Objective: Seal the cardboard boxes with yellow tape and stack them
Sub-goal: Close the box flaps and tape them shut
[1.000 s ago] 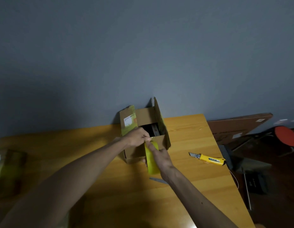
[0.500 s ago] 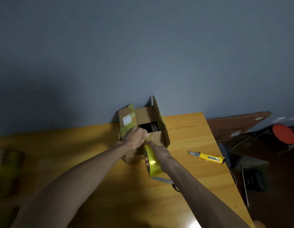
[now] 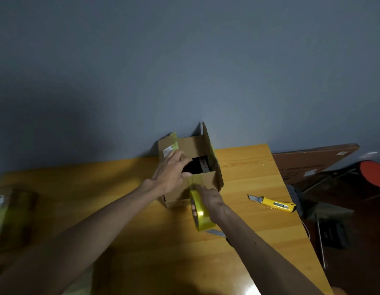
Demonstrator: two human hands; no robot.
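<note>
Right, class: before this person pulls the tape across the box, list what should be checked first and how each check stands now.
1. Cardboard box flaps folded shut: not ok, they stand open.
2. Tape end stuck to the box's near side: ok, a yellow strip shows there.
3. Right hand grips the tape roll: ok.
4. Left hand steadies the box: ok, it rests on the left flap.
5. Utility knife within reach: ok, on the table right of the box.
6. Contents sit below the rim: cannot tell.
</note>
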